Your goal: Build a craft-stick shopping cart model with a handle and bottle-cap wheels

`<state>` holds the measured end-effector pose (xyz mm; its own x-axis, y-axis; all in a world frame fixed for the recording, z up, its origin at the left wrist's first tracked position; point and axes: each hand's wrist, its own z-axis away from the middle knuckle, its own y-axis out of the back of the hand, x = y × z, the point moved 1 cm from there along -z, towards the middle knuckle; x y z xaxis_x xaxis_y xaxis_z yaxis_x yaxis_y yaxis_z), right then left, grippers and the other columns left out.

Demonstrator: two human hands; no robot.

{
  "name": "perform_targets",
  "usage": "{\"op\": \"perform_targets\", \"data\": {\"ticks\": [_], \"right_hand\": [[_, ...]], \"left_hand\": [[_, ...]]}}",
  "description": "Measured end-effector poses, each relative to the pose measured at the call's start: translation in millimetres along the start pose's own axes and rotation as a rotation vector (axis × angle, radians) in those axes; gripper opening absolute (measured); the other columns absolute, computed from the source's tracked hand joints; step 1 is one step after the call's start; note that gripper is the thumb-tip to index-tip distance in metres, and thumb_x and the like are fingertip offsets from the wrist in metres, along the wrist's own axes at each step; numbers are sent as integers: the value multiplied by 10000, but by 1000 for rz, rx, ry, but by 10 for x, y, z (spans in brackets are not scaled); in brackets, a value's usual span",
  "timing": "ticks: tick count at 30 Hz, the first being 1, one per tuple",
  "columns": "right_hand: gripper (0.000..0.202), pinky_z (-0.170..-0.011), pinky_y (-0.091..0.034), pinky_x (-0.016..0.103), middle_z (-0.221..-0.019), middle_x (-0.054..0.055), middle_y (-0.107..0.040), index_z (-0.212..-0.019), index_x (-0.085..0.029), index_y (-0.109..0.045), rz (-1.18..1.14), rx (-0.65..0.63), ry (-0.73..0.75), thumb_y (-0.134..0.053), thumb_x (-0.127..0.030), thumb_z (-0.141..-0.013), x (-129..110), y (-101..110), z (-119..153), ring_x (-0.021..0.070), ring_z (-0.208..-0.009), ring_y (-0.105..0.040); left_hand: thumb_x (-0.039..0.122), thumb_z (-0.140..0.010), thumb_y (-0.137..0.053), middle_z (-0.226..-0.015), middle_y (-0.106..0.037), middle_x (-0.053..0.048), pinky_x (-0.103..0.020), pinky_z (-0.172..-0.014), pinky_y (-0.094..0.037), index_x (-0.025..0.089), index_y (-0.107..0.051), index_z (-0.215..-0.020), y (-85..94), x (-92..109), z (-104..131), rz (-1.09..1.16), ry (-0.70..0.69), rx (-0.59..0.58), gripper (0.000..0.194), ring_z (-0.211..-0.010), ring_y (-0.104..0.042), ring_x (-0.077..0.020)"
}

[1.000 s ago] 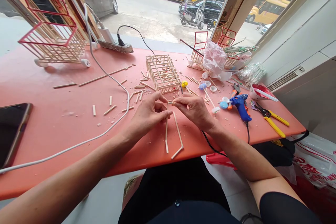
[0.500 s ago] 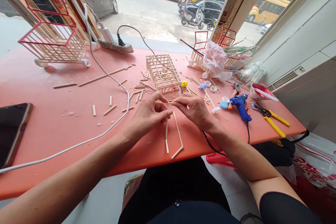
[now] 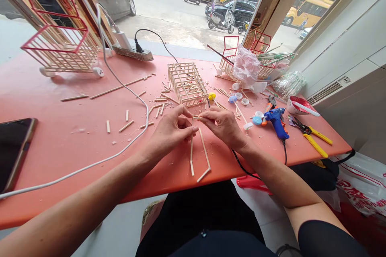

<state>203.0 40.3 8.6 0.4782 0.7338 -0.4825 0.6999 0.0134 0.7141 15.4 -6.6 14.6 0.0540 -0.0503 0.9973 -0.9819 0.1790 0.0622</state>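
My left hand (image 3: 175, 126) is closed, thumb and forefinger pinching a thin wooden stick (image 3: 192, 122). My right hand (image 3: 222, 125) pinches a short wooden stick (image 3: 196, 117), whose free end meets the left-hand stick at about a right angle. Fingertips hide most of both sticks. Below the hands, two sticks with angled end pieces show: a bent wooden piece (image 3: 191, 154) whose top runs under my left thumb, and another bent wooden piece (image 3: 205, 150) lying on the table. Just beyond the hands stands a small lattice basket (image 3: 188, 84) of wooden sticks.
Cut sticks (image 3: 126, 126) litter the orange table (image 3: 90, 144). A blue glue gun (image 3: 276, 120) and yellow-handled pliers (image 3: 315, 136) lie right. A white cable (image 3: 132, 140) crosses the left side near a phone (image 3: 16, 148). A red-rimmed model cart (image 3: 63, 48) stands far left.
Both hands and the sticks hold the same position. Outside the window, a scooter with a rider has come into view before the yellow bus.
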Motion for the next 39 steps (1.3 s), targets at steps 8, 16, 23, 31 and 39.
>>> {"op": "perform_targets", "data": {"ticks": [8,16,23,31,39], "right_hand": [[158,-662,-425,229,-749,3,-643,-878,-175,-803,-5,18,33,-689,-201,-984,0,0,-7,113,-698,-577],[160,-693,-444,234,-778,12,-669,-873,-176,-799,-6,14,34,-685,-194,-984,3,3,-4,119,-719,-601],[164,-683,-433,239,-764,9,-654,-882,-185,-803,7,12,23,-683,-214,-990,11,-3,-1,119,-708,-583],[167,-690,-438,240,-775,13,-657,-885,-182,-802,7,0,14,-677,-213,-994,-3,7,-4,122,-717,-593],[174,-694,-445,250,-797,23,-676,-884,-189,-800,14,-13,-13,-673,-228,-996,-3,9,2,131,-731,-607]], "left_hand": [[254,-748,-742,-543,-649,77,-249,-524,-454,235,-472,-930,4,-16,1,5,8,-8,325,-497,-605,-144],[252,-749,-751,-550,-656,77,-242,-520,-455,231,-476,-931,4,-6,4,12,4,-7,330,-492,-607,-138],[254,-754,-761,-546,-654,76,-238,-516,-453,228,-484,-927,11,-11,1,8,-6,-6,328,-487,-607,-136],[249,-750,-763,-545,-656,78,-232,-510,-455,227,-487,-930,5,-21,-5,6,-5,-1,329,-482,-607,-133],[251,-751,-762,-543,-656,77,-238,-509,-462,229,-487,-928,8,-21,-4,5,-5,-3,328,-480,-608,-137]]}}
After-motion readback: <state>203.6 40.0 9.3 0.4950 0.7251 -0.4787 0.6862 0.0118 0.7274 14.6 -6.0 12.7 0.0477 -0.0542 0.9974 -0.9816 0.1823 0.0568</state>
